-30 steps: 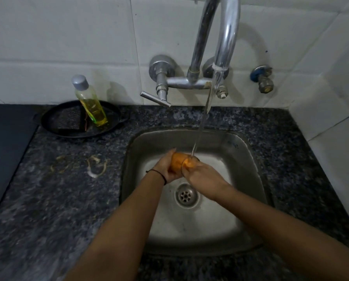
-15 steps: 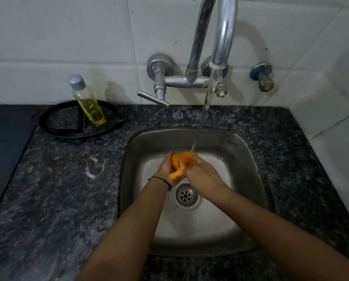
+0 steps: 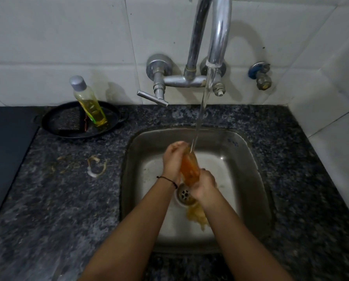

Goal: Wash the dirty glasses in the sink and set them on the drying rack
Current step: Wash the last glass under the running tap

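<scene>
Glass (image 3: 190, 169): one, orange-tinted, held tilted over the sink (image 3: 250, 159), above the drain (image 3: 184, 193). Its far end meets the water stream (image 3: 202, 110). It is blurred, and no marking can be made out.
Left hand (image 3: 172, 161): fingers curled round the far end of the glass; thin dark band (image 3: 167, 179) at the wrist.
Right hand (image 3: 205, 186): clasped round the near end of the glass.
Orange liquid (image 3: 196, 218): spread on the sink floor just beside the drain, below the right forearm.
Tap (image 3: 220, 37): chrome, wall-mounted, running.
Small valve (image 3: 260, 75): on the tiles right of the tap, blue-collared.
Bottle (image 3: 90, 104): clear, yellow liquid, grey cap, leaning in a black pan (image 3: 54, 126) left of the sink. Its label is too small to read.
Blue mark (image 3: 232, 141): on the far sink wall, illegible.
Counter (image 3: 58, 199): dark speckled stone.
Pale scraps (image 3: 96, 165): on the counter between pan and sink.
</scene>
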